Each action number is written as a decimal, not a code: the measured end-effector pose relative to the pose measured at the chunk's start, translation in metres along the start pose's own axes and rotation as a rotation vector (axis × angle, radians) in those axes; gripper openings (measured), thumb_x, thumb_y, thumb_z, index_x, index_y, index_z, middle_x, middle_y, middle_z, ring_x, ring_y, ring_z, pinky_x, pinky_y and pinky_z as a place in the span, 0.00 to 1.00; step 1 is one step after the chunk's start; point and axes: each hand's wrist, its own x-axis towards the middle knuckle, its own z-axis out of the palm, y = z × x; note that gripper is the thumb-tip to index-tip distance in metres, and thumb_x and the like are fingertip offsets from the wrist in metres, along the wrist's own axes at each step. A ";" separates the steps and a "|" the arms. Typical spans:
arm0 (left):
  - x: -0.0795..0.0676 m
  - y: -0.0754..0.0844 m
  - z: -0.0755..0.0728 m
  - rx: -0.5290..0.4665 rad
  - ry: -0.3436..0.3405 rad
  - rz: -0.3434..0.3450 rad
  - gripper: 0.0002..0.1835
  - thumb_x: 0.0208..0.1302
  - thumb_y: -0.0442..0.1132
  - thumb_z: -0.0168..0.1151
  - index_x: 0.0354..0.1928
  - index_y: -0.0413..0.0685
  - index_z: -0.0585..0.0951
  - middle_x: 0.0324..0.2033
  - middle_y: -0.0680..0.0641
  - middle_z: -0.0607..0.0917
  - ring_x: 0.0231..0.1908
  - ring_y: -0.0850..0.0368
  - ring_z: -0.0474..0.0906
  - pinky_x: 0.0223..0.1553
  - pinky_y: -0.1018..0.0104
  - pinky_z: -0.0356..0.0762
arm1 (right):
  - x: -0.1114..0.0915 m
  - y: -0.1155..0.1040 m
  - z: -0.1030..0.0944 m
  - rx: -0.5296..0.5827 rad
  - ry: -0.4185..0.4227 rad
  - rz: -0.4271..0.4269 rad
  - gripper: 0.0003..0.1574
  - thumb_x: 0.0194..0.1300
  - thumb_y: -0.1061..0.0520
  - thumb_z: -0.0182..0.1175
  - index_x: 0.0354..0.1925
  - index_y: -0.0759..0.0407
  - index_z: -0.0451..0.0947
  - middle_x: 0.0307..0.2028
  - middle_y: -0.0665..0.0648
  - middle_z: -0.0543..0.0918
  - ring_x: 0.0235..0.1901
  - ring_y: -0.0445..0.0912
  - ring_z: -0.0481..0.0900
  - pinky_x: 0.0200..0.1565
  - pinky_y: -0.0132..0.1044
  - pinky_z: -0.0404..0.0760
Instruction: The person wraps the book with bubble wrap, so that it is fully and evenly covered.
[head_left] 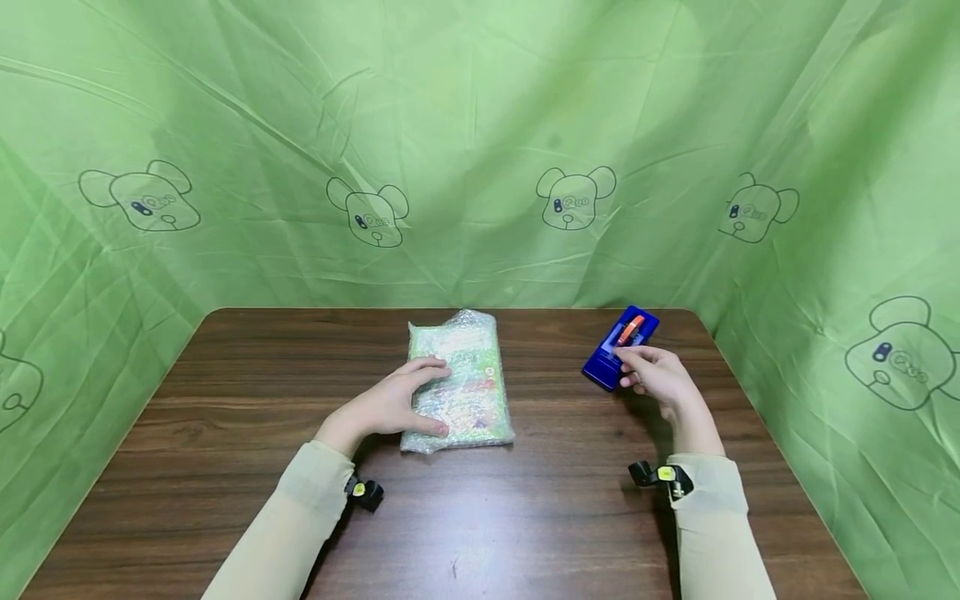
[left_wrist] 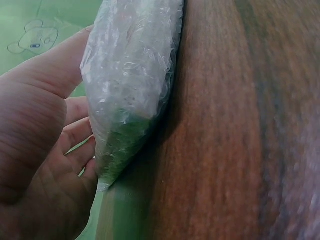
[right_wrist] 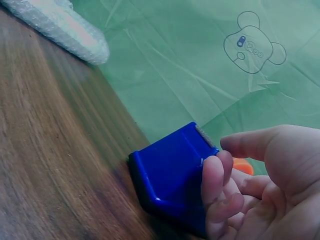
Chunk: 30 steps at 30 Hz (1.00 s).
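Note:
A flat, bubble-wrapped package with a green printed item inside lies in the middle of the table. My left hand rests on its left part, thumb and fingers spread over the wrap. In the left wrist view the package shows its crinkled end beside the palm. At the back right stands a blue tape dispenser with an orange tape wheel. My right hand pinches the tape's end with thumb and index finger, right at the serrated cutter. The other fingers are curled.
The brown wooden table has rounded back corners. A green cloth with bear-head prints hangs behind it and along both sides. Black straps with small cameras sit on both wrists.

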 end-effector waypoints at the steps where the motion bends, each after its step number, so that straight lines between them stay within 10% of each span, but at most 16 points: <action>1: 0.000 0.000 0.000 0.000 0.000 -0.001 0.52 0.58 0.63 0.84 0.79 0.47 0.74 0.82 0.44 0.65 0.82 0.41 0.59 0.80 0.40 0.61 | 0.001 0.000 0.001 -0.001 0.005 -0.001 0.31 0.82 0.45 0.63 0.67 0.68 0.78 0.35 0.47 0.80 0.30 0.37 0.84 0.30 0.29 0.77; 20: 0.000 0.000 -0.001 -0.020 -0.021 -0.021 0.53 0.58 0.63 0.83 0.80 0.48 0.73 0.83 0.45 0.64 0.84 0.41 0.53 0.81 0.38 0.56 | -0.006 -0.017 0.013 0.124 0.163 -0.035 0.29 0.82 0.52 0.63 0.65 0.75 0.76 0.34 0.45 0.88 0.29 0.36 0.88 0.36 0.29 0.89; 30: 0.000 0.000 -0.001 -0.015 -0.019 -0.015 0.53 0.59 0.64 0.83 0.80 0.47 0.73 0.83 0.45 0.65 0.85 0.42 0.50 0.82 0.36 0.54 | -0.014 -0.026 0.013 0.190 0.091 0.000 0.21 0.83 0.55 0.60 0.57 0.75 0.74 0.33 0.53 0.85 0.32 0.43 0.94 0.41 0.39 0.92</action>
